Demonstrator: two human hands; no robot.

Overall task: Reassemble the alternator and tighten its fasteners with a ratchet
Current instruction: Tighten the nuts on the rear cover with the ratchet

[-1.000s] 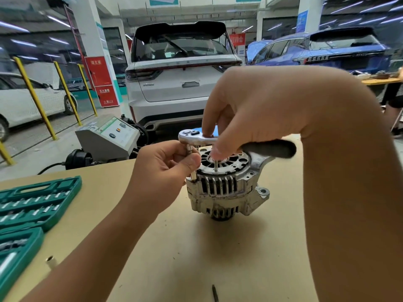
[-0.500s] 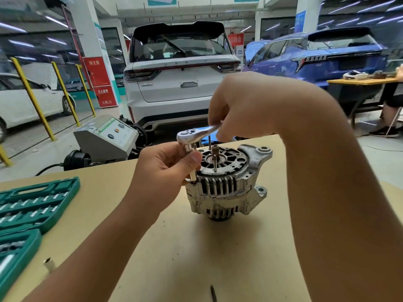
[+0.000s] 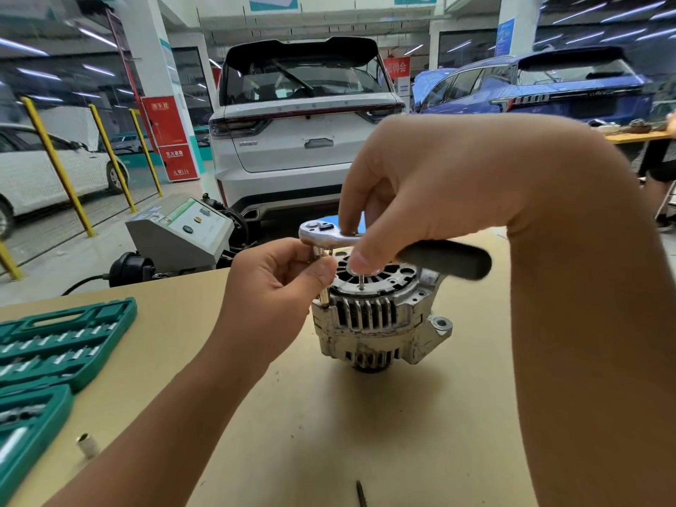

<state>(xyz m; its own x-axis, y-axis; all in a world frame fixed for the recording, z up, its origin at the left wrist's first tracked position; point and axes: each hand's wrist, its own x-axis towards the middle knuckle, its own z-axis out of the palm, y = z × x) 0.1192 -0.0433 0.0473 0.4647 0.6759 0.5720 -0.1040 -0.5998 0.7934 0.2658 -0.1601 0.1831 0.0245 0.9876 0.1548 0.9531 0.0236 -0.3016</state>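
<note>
Standing upright at the centre of the frame on a tan table, a silver finned alternator. The right hand grips a chrome ratchet with black handle above it, fingers curled round it. The left hand pinches the extension under the ratchet head.

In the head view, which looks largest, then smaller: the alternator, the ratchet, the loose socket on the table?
1. Alternator
2. Ratchet, partly hidden by the right hand
3. Socket, clearly smallest though nearer the camera
</note>
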